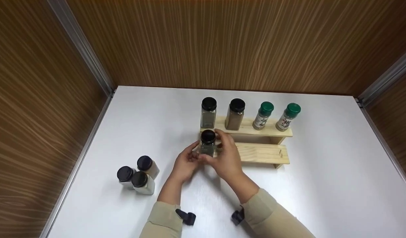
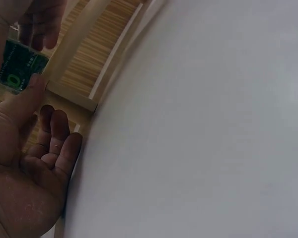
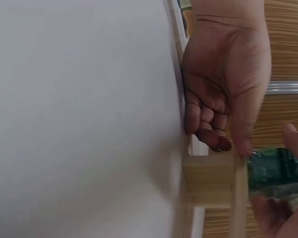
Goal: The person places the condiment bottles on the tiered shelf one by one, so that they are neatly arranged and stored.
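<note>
A glass spice jar (image 1: 207, 148) with a black lid is upright at the left end of the lower tier of a wooden rack (image 1: 264, 152). My right hand (image 1: 228, 158) holds it, thumb across the front and fingers round the right side. My left hand (image 1: 185, 165) is at its lower left, thumb and forefinger against the jar, other fingers curled. The jar's green label (image 2: 20, 67) shows between both hands in the left wrist view, and again as a dark green label (image 3: 270, 171) in the right wrist view. Whether its base bears fully on the board is hidden.
On the rack's upper tier stand two black-lidded jars, one greenish (image 1: 208, 117) and one brown (image 1: 235, 117), and two green-capped shakers (image 1: 262, 117). Three more black-lidded jars (image 1: 145, 185) cluster on the white table (image 1: 100, 211) at left. Wood-grain panels (image 1: 222, 43) enclose the table.
</note>
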Demonstrator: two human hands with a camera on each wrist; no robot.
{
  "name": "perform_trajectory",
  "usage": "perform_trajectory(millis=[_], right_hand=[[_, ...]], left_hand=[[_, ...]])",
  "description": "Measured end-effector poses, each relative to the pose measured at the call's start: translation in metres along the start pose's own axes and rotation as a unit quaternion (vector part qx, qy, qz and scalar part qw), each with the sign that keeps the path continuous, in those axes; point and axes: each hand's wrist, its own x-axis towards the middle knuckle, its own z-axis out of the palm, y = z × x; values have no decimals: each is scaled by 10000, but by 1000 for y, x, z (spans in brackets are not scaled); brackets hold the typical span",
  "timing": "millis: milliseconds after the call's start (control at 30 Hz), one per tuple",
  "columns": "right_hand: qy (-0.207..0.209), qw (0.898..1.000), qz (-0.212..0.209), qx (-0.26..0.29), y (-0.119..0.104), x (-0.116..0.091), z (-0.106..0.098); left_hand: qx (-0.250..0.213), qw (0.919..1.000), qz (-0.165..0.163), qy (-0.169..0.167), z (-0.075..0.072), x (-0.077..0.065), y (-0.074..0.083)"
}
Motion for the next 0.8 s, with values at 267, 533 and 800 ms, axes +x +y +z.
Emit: perform_trajectory(millis=[267,533,800], right_hand=[[537,9977,-395,106,22,-13,-72],[1935,9775,-604,579,65,-22,-155],[2108,9695,1106,577,107,-32,-177]], left_hand=[[-222,9997,-100,-59,0,0,0],[-152,9998,-109,-81,0,0,3],[-193,9997,-158,-42,3,-2,3]])
